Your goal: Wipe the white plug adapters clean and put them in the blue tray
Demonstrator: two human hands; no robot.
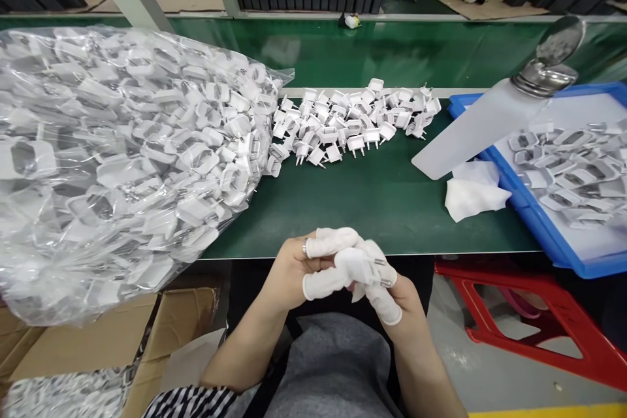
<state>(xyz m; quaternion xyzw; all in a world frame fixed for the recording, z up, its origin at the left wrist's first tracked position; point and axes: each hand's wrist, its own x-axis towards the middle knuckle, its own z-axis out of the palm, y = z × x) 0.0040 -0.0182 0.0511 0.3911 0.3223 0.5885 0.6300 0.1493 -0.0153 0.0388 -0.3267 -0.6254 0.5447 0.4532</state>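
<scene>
Both hands meet just in front of the bench edge, with white finger cots over several fingers. Between them is a white two-pin plug housing, its metal pins pointing right. My left hand pinches the housing's left end between thumb and finger. Closed around the pin side, my right hand has its fingers against the housing. A small white scrap shows below it; I cannot tell whether that is cloth. Beyond the hands, a pile of similar white plug housings lies on the green bench.
A big clear bag of plug housings fills the left side. To the right are a tilted white bottle with a metal top, a white cloth and a blue tray of housings. Below stand a red stool and a cardboard box.
</scene>
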